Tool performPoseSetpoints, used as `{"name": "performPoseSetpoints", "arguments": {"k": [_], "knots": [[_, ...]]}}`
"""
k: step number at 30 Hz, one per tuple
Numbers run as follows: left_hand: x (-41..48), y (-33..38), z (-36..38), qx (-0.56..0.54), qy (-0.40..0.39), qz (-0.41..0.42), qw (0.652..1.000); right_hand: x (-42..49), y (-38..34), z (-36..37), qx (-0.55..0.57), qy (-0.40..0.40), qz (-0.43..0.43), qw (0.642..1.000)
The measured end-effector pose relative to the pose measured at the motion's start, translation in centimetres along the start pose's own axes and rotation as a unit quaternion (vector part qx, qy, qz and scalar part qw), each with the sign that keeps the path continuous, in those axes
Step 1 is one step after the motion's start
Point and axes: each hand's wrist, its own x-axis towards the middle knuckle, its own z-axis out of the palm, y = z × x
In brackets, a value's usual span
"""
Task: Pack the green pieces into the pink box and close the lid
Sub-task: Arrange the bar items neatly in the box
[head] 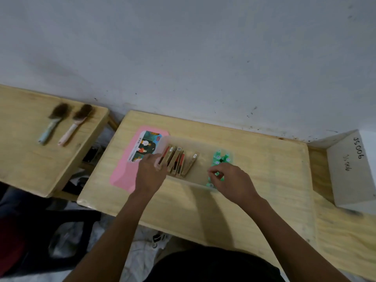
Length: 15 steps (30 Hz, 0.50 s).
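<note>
Pale wooden table [203, 210], green piece [217, 174] pinched by the right hand [232, 180] at the near right corner of the translucent box [195, 185], left hand [150, 171] curled on its left rim, green pieces [220, 157] heaped just beyond, pink lid [122, 171] laid flat alongside, scuffed grey wall [203, 58] behind.

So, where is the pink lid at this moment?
In the head view, the pink lid lies flat on the left part of the wooden table, directly left of the translucent box; the left hand covers its right edge.

Single head-worn wide view, looking steeply down, close over table [203, 210]
</note>
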Motion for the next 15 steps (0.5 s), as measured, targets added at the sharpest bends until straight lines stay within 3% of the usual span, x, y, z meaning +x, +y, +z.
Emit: {"name": "performPoseSetpoints", "arguments": {"k": [2,6,15], "knots": [[0.6,-1.3,-0.6,0.012,0.019,-0.034,0.999,0.4,-0.9,0.6,0.012,-0.020,0.006,1.000],[3.2,-3.7,-1.0,-0.034,-0.045,-0.104,0.993,1.9,-2.7,2.3,0.023,-0.067,0.020,0.997],[7.9,-6.3,-1.1,-0.041,-0.197,0.017,0.979,8.0,-7.3,9.0,0.019,-0.094,0.120,0.988]]}}
